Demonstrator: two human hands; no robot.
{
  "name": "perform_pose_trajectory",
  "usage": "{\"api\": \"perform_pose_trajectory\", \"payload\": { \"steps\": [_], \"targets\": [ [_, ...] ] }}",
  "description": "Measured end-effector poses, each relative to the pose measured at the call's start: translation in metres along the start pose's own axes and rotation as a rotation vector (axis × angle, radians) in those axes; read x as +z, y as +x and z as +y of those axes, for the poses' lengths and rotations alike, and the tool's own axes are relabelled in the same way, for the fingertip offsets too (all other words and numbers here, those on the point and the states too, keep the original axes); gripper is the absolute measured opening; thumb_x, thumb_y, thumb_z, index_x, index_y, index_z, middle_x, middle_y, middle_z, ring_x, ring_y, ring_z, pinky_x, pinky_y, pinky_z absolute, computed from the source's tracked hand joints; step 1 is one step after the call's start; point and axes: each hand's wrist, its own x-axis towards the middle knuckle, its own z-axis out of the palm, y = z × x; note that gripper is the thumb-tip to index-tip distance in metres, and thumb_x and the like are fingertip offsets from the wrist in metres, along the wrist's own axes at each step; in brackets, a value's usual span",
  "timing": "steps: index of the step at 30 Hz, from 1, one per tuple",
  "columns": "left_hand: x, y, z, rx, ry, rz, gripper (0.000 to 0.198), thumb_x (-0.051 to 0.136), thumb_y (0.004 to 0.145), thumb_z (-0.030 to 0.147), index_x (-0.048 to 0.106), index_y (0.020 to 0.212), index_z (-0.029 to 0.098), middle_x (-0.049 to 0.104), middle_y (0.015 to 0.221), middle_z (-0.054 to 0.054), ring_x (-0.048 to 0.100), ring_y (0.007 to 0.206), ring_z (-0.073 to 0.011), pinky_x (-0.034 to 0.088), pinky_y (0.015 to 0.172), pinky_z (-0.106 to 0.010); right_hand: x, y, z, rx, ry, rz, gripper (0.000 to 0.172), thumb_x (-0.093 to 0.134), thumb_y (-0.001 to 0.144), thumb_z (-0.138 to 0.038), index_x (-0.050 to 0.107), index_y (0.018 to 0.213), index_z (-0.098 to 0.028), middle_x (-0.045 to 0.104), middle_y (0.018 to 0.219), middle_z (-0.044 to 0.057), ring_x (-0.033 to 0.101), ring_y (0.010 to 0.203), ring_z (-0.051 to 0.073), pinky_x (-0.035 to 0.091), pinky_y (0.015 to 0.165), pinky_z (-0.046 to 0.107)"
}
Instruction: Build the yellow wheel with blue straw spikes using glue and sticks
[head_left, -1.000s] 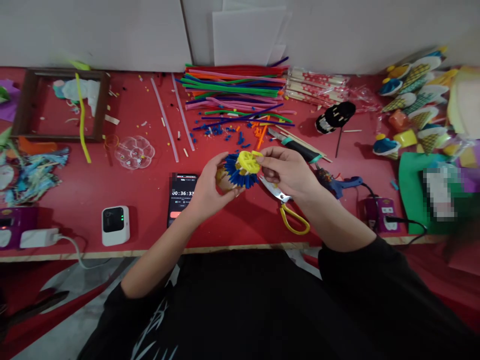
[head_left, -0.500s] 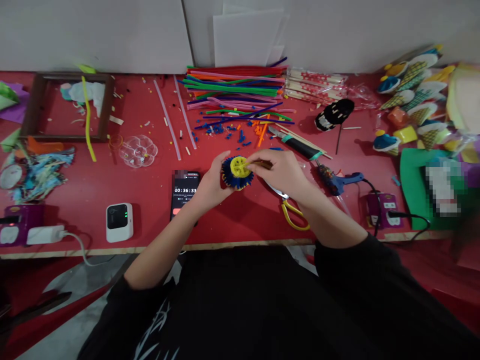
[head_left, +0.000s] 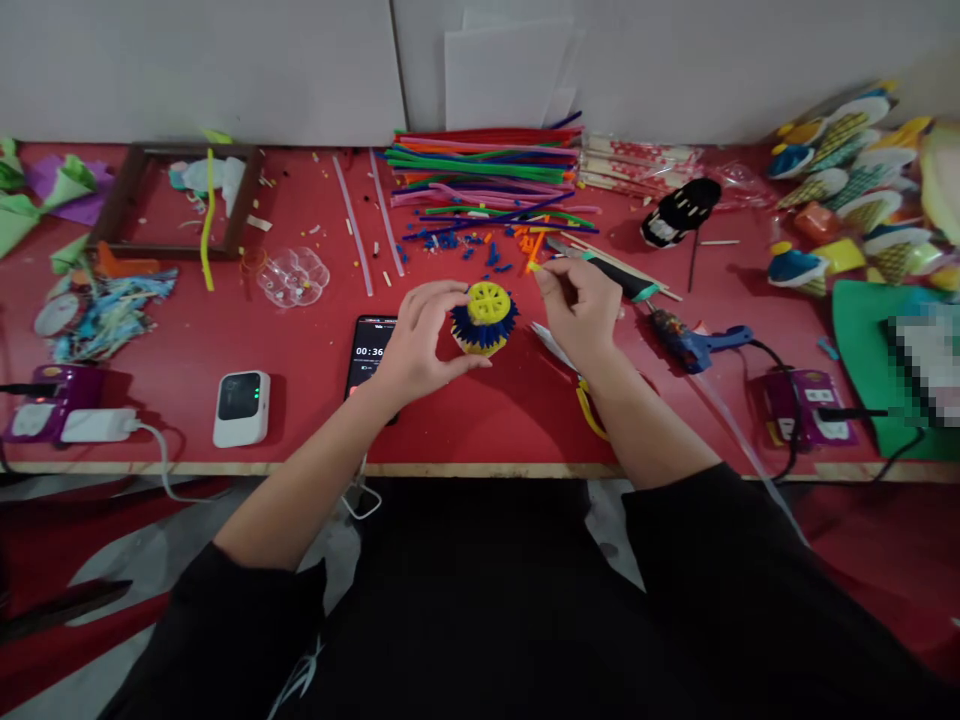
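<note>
A small craft piece [head_left: 489,304] with a yellow wheel-like top and a blue frilled collar sits near the middle of the red table. My left hand [head_left: 420,340] curves around its left side, fingers and thumb apart, fingertips close to the top and thumb by the base. Whether they touch it I cannot tell. To its right, my right hand [head_left: 583,305] is raised with thumb and forefinger pinched on a small yellow bit [head_left: 534,267]. Below that hand lie yellow-handled scissors [head_left: 591,408], partly covered by the wrist.
Coloured pipe cleaners [head_left: 487,160] lie along the back, with blue and orange scraps before them. A utility knife [head_left: 615,275] and a corded glue gun [head_left: 697,345] are at right. A phone [head_left: 364,350] and a white device [head_left: 241,408] lie at left.
My right hand has moved away from the craft piece, up and to the right. My left hand has loosened around the piece, its fingers wider apart. The whole view has shifted slightly.
</note>
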Motion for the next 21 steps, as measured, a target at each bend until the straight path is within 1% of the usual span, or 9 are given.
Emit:
{"api": "perform_pose_trajectory", "payload": {
  "steps": [3, 5, 7, 10, 11, 14, 16, 19, 21],
  "targets": [
    [-0.004, 0.011, -0.001, 0.06, 0.038, 0.012, 0.079, 0.072, 0.074, 0.074, 0.051, 0.131, 0.022, 0.06, 0.139, -0.017, 0.054, 0.133, -0.0336, 0.04, 0.116, -0.053, 0.003, -0.003, 0.006, -0.141, 0.021, 0.01, 0.028, 0.052, 0.1, -0.04, 0.069, 0.087, -0.022, 0.07, 0.076, 0.003, 0.064, 0.07, 0.017, 0.052, 0.069, 0.032],
    [-0.005, 0.022, -0.003, 0.045, -0.005, 0.02, 0.064, 0.062, 0.087, 0.068, 0.053, 0.128, 0.02, 0.064, 0.134, -0.016, 0.059, 0.128, -0.0299, 0.045, 0.112, -0.048, 0.005, -0.004, 0.007, -0.187, 0.044, -0.012, 0.026, 0.05, 0.101, -0.037, 0.069, 0.09, -0.022, 0.071, 0.078, 0.004, 0.065, 0.073, 0.018, 0.053, 0.072, 0.034],
    [-0.004, 0.032, -0.007, 0.017, -0.092, 0.051, 0.042, 0.047, 0.1, 0.054, 0.058, 0.121, 0.02, 0.07, 0.122, -0.012, 0.067, 0.114, -0.0227, 0.053, 0.102, -0.039, 0.007, -0.006, 0.007, -0.156, 0.07, -0.037, 0.023, 0.05, 0.101, -0.037, 0.069, 0.102, -0.023, 0.072, 0.083, 0.004, 0.067, 0.076, 0.019, 0.054, 0.075, 0.035],
    [0.0, 0.043, -0.013, 0.024, -0.111, 0.137, 0.028, 0.045, 0.103, 0.041, 0.062, 0.112, 0.021, 0.075, 0.11, -0.007, 0.072, 0.1, -0.0176, 0.057, 0.094, -0.033, 0.01, -0.008, 0.004, -0.081, 0.117, -0.043, 0.026, 0.054, 0.1, -0.037, 0.063, 0.121, -0.026, 0.075, 0.089, 0.004, 0.069, 0.077, 0.019, 0.055, 0.075, 0.035],
    [0.0, 0.045, -0.014, 0.034, -0.085, 0.152, 0.026, 0.047, 0.102, 0.039, 0.064, 0.111, 0.021, 0.075, 0.108, -0.006, 0.072, 0.1, -0.0176, 0.057, 0.094, -0.033, 0.01, -0.008, 0.003, -0.08, 0.12, -0.036, 0.025, 0.055, 0.099, -0.036, 0.064, 0.12, -0.026, 0.075, 0.09, 0.003, 0.069, 0.078, 0.019, 0.056, 0.074, 0.034],
    [-0.003, 0.045, -0.014, 0.062, 0.004, 0.152, 0.023, 0.049, 0.101, 0.034, 0.068, 0.106, 0.021, 0.077, 0.106, -0.005, 0.072, 0.102, -0.018, 0.056, 0.094, -0.032, 0.011, -0.008, 0.002, -0.151, 0.086, -0.01, 0.012, 0.059, 0.097, -0.028, 0.069, 0.099, -0.024, 0.076, 0.088, 0.003, 0.07, 0.079, 0.018, 0.055, 0.072, 0.031],
    [-0.011, 0.041, -0.011, 0.091, 0.071, 0.181, 0.022, 0.051, 0.101, 0.031, 0.07, 0.102, 0.022, 0.079, 0.102, -0.003, 0.073, 0.099, -0.0173, 0.056, 0.093, -0.031, 0.012, -0.006, 0.001, -0.19, 0.066, 0.002, 0.012, 0.058, 0.096, -0.024, 0.07, 0.091, -0.024, 0.074, 0.082, 0.002, 0.068, 0.075, 0.017, 0.053, 0.069, 0.03],
    [-0.024, 0.036, -0.008, 0.124, 0.179, 0.286, 0.02, 0.053, 0.102, 0.029, 0.071, 0.101, 0.023, 0.08, 0.092, -0.001, 0.074, 0.091, -0.0157, 0.056, 0.087, -0.029, 0.013, -0.005, 0.001, -0.192, 0.065, 0.026, 0.011, 0.057, 0.094, -0.021, 0.067, 0.088, -0.023, 0.07, 0.077, 0.002, 0.063, 0.07, 0.015, 0.05, 0.066, 0.03],
    [-0.031, 0.034, -0.008, 0.111, 0.232, 0.317, 0.019, 0.053, 0.102, 0.029, 0.071, 0.104, 0.023, 0.08, 0.089, 0.0, 0.075, 0.089, -0.0153, 0.056, 0.085, -0.028, 0.013, -0.006, 0.001, -0.174, 0.068, 0.037, 0.009, 0.057, 0.093, -0.021, 0.064, 0.087, -0.022, 0.068, 0.076, 0.001, 0.06, 0.068, 0.014, 0.048, 0.063, 0.029]
  ]
}}
